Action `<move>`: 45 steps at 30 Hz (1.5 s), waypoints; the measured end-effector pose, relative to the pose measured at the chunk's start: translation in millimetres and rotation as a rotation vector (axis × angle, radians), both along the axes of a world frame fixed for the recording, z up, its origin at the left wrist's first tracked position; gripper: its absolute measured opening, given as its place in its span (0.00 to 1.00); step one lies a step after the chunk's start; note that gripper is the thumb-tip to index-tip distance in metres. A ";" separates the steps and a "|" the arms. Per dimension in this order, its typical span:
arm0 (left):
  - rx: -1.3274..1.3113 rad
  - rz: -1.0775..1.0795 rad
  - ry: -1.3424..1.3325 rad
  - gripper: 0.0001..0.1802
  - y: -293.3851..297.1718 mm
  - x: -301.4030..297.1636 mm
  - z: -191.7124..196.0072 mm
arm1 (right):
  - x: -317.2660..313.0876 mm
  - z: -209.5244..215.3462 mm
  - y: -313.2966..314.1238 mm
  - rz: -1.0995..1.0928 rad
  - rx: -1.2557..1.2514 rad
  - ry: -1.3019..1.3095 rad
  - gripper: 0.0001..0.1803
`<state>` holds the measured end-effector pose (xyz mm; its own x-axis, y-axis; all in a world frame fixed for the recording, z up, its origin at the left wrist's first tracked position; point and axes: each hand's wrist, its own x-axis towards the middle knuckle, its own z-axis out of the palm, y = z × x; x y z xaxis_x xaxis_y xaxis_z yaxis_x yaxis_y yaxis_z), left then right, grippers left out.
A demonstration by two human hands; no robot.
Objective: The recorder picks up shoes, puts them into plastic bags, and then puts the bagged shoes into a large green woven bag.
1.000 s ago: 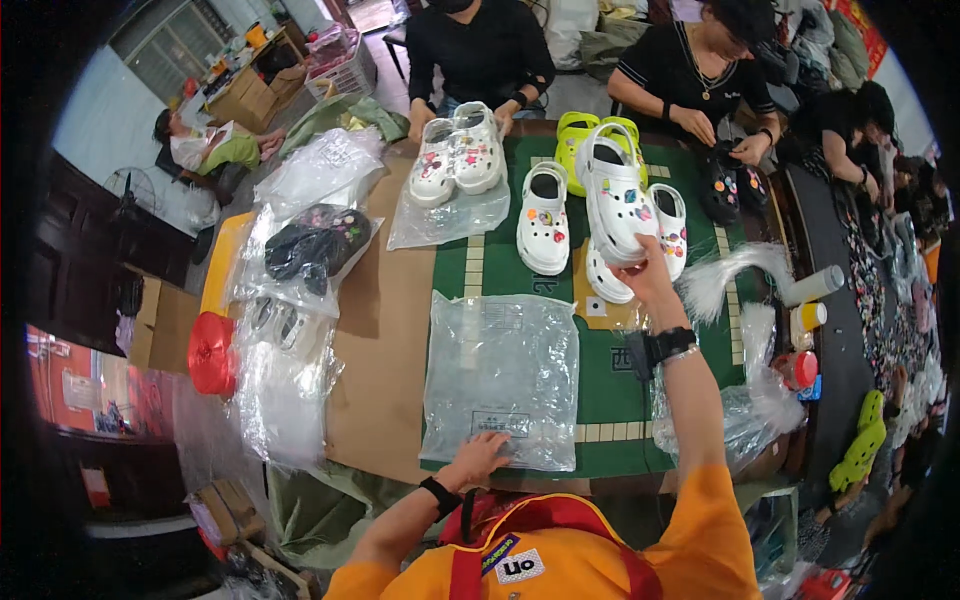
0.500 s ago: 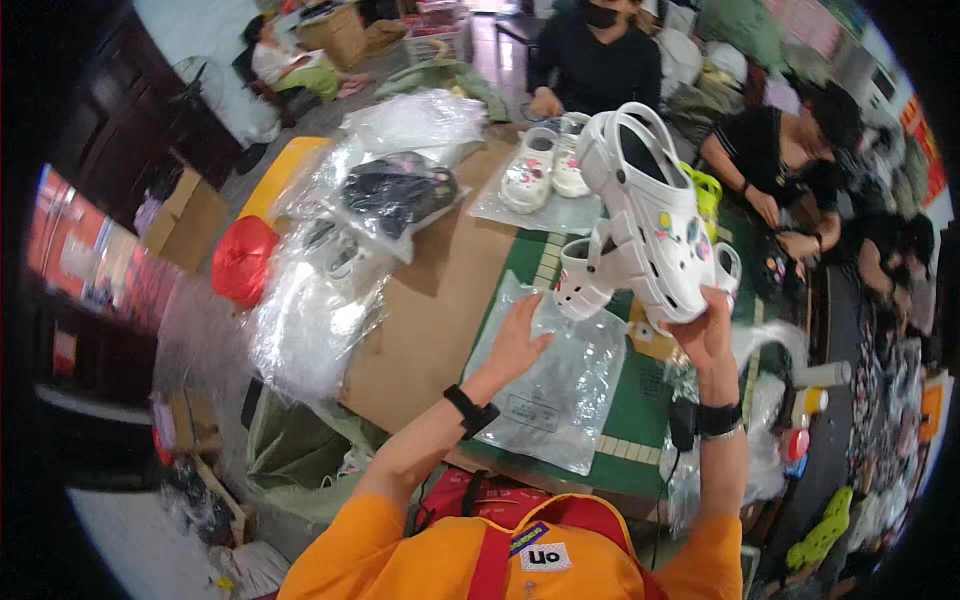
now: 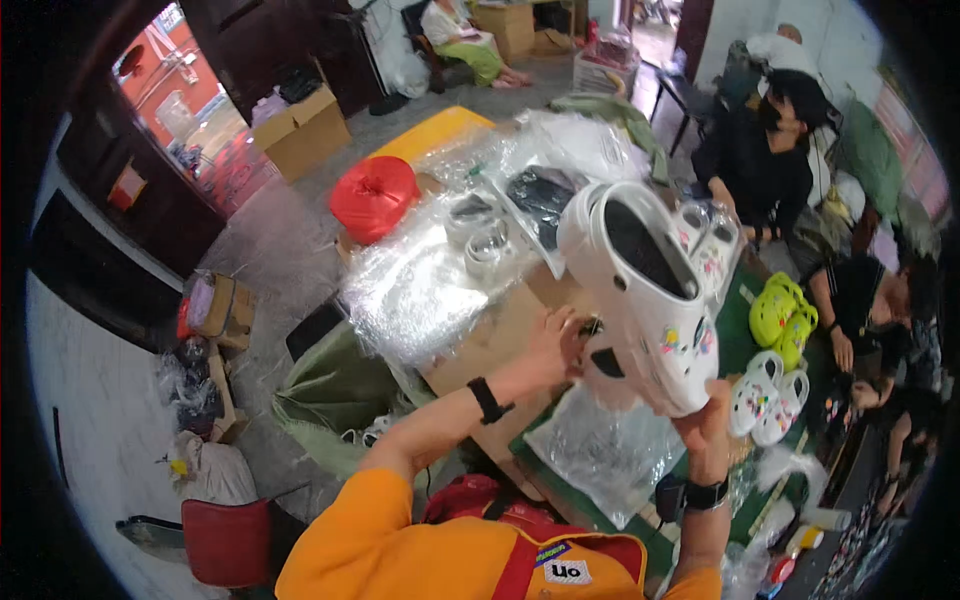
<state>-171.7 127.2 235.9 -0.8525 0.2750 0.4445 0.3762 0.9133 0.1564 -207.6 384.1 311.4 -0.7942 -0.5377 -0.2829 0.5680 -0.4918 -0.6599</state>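
One white clog (image 3: 645, 290) is raised above the table (image 3: 500, 340), its long axis running from upper left down to lower right, toe end resting in your right hand (image 3: 708, 430), whose grip is clamped beneath it. Your left hand (image 3: 556, 345) touches its heel side with fingers apart, just above a clear plastic bag (image 3: 610, 450); more clogs (image 3: 768, 398) lie near.

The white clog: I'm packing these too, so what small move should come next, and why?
Probably lower the white clog toward the clear bag on the table. The right hand holds the clog up from below at its toe, the left hand touches its heel strap, and the bag lies flat beneath.
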 end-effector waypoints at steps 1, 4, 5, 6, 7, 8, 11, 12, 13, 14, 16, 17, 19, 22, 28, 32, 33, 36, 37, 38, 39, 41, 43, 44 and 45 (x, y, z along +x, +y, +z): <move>-0.026 0.010 -0.037 0.28 -5.2 7.7 -1.7 | 0.2 -6.0 -8.5 0.025 -0.018 -0.007 0.33; -0.048 0.243 -0.506 0.21 -9.4 33.9 14.7 | 4.9 -5.0 -35.1 0.102 -0.023 -0.028 0.31; 0.070 0.311 -0.476 0.20 -15.8 43.8 9.1 | 6.5 -10.9 -39.1 0.143 -0.031 -0.004 0.29; 0.189 0.372 -0.446 0.20 -25.1 51.0 0.1 | 8.7 -16.2 -44.9 0.150 -0.041 0.017 0.29; 0.184 0.378 -0.431 0.20 -32.2 55.9 -10.3 | 14.9 -22.1 -49.7 0.108 0.009 -0.001 0.29; 0.321 0.543 -0.550 0.20 -41.8 57.5 -24.5 | 20.4 -31.1 -54.7 0.069 0.063 -0.021 0.29; 0.572 0.788 -0.659 0.20 -74.3 64.0 -93.7 | 40.9 -86.5 -68.7 0.029 0.209 -0.053 0.29; 0.683 0.865 -0.650 0.20 -84.3 66.3 -119.5 | 48.9 -107.9 -75.0 0.002 0.268 -0.090 0.29; 0.833 0.944 -0.625 0.20 -89.2 68.2 -137.6 | 51.8 -139.0 -80.6 0.048 0.237 -0.179 0.29; 0.915 0.931 -0.592 0.22 -97.7 70.9 -155.0 | 54.8 -168.9 -82.3 0.089 0.208 -0.275 0.29; 1.131 0.749 -0.544 0.24 -119.1 82.9 -200.6 | 67.7 -201.6 -102.6 0.039 0.132 -0.253 0.26; 0.964 0.530 -0.132 0.26 -130.5 82.2 -225.6 | 62.4 -224.8 -109.6 0.081 0.060 -0.403 0.23; 1.065 0.592 -0.719 0.26 -113.6 60.3 -138.8 | 58.8 -260.2 -100.6 0.004 0.076 -0.425 0.21; 0.526 0.442 -0.710 0.26 -92.8 69.8 -94.8 | 41.1 -238.6 -110.0 0.081 0.351 -0.293 0.24; 0.515 0.146 -0.784 0.25 -87.4 80.4 -104.4 | 11.6 -234.9 -106.2 0.199 0.565 -0.185 0.46; 0.761 0.130 -0.872 0.28 -77.9 81.5 -92.2 | -2.1 -242.4 -115.2 0.322 0.632 -0.060 0.41; 0.724 0.045 -0.817 0.31 -81.2 86.4 -114.8 | -1.4 -247.4 -119.4 0.300 0.644 -0.051 0.41; 0.858 0.033 -1.058 0.32 -87.7 89.8 -100.1 | 5.8 -259.2 -127.8 0.123 0.660 -0.033 0.37; 0.859 0.035 -1.062 0.32 -96.3 91.3 -94.1 | 10.8 -249.6 -130.1 0.126 0.770 0.147 0.34; 0.678 0.027 -1.001 0.31 -105.8 90.0 -88.5 | 17.0 -239.0 -129.5 0.122 0.882 0.328 0.32; 0.501 0.015 -0.937 0.31 -113.8 90.8 -83.9 | 25.5 -231.1 -129.1 0.067 0.959 0.328 0.27; 0.070 0.024 -0.635 0.33 -127.5 85.7 -78.5 | 31.5 -229.0 -103.5 0.081 0.926 0.331 0.26; -0.135 -0.002 -0.537 0.34 -134.0 68.8 -80.8 | 50.0 -231.5 -67.4 0.061 0.920 0.357 0.21; -0.226 -0.024 -0.472 0.36 -132.9 60.6 -81.0 | 63.1 -230.5 -47.2 0.035 0.937 0.327 0.21; -0.313 -0.052 -0.404 0.38 -130.7 50.3 -83.2 | 77.5 -228.4 -24.8 0.077 1.013 0.410 0.20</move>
<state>-121.4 -3.6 152.7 -0.9210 0.3885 -0.0284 0.3880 0.9214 0.0202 -130.2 359.3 82.9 -0.9032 -0.2569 -0.3439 0.2193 0.4126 -0.8841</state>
